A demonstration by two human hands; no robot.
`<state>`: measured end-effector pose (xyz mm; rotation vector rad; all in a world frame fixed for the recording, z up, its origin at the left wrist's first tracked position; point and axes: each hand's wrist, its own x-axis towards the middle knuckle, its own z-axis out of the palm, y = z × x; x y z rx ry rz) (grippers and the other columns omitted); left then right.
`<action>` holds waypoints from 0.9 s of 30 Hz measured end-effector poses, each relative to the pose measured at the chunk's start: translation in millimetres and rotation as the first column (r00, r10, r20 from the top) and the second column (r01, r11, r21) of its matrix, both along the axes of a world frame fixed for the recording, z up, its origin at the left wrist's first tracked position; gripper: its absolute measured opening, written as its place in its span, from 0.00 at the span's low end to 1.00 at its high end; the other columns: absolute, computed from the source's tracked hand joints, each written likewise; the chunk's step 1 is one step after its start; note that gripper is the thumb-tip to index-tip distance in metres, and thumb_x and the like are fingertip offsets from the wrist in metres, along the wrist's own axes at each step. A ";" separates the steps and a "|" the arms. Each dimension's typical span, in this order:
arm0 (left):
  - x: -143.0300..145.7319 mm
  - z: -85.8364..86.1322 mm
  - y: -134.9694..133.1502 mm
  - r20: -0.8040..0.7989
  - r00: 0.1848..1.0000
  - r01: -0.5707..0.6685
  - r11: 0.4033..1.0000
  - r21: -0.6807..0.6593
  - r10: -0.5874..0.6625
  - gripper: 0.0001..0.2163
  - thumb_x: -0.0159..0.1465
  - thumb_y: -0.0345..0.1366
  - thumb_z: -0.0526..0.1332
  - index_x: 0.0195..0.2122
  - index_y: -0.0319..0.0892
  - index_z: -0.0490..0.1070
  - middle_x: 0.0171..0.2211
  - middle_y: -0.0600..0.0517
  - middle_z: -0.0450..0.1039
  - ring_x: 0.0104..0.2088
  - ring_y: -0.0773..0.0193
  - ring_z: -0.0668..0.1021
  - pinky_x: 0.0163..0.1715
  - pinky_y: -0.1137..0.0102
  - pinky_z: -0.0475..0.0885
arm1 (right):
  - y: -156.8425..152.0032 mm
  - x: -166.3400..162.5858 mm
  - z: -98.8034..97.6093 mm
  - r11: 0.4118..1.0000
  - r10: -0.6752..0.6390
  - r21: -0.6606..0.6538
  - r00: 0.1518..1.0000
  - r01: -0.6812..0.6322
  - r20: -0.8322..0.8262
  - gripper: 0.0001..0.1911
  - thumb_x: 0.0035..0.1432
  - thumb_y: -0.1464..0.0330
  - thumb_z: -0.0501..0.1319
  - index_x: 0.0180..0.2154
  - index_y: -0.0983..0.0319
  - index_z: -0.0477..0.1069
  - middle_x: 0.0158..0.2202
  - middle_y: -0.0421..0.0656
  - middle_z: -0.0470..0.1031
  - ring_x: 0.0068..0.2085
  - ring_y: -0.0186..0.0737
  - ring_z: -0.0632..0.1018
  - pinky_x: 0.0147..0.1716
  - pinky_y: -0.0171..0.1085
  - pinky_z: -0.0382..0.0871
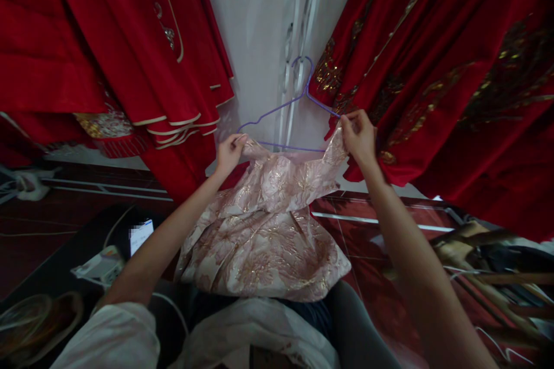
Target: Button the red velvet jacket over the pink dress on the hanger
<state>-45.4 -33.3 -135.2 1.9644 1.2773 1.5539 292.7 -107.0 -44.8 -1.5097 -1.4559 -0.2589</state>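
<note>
A pale pink dress (259, 253) with a shiny gold floral pattern hangs down in front of me, its skirt spread over my lap. A thin purple clothes hanger (283, 105) runs through its top, the hook pointing up and away. My left hand (230, 153) pinches the left shoulder strap at the hanger's end. Opposite it, my right hand (360, 135) is closed on the right strap by the other end of the hanger. The fingertips of both hands partly hide the strap ends.
Red garments (173, 69) hang at the left, and red gowns with gold sequins (433, 81) at the right. Between them stands a white cabinet door (255, 29). A lit phone (141, 236) lies on a dark surface (38, 259) at lower left. Wooden-looking pieces clutter the lower right.
</note>
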 end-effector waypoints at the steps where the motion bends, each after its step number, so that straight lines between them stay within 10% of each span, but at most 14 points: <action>1: -12.2 -5.7 7.4 0.036 0.999 0.013 0.999 -0.043 -0.011 0.17 0.65 0.46 0.54 0.44 0.39 0.73 0.41 0.47 0.77 0.42 0.61 0.78 0.44 0.68 0.72 | 0.8 2.9 1.0 1.000 0.001 0.000 1.000 -0.001 0.000 0.16 0.65 0.58 0.51 0.43 0.61 0.69 0.35 0.44 0.74 0.37 0.40 0.74 0.44 0.41 0.64; 9: -53.9 -29.1 32.7 0.251 0.964 0.109 0.991 -0.072 -0.087 0.21 0.56 0.50 0.63 0.39 0.35 0.76 0.41 0.42 0.79 0.41 0.58 0.79 0.47 0.66 0.72 | 1.3 8.3 6.2 0.992 0.109 0.075 0.993 -0.104 -0.054 0.20 0.62 0.51 0.54 0.39 0.61 0.70 0.32 0.44 0.73 0.38 0.44 0.74 0.45 0.45 0.65; 27: -29.7 2.7 31.2 0.280 0.941 0.207 0.978 -0.041 -0.188 0.27 0.54 0.55 0.65 0.43 0.34 0.76 0.43 0.41 0.78 0.42 0.57 0.79 0.45 0.65 0.72 | 13.2 24.5 0.2 0.971 0.193 0.152 0.980 -0.183 -0.052 0.18 0.58 0.50 0.59 0.34 0.58 0.71 0.27 0.40 0.72 0.28 0.37 0.73 0.35 0.40 0.69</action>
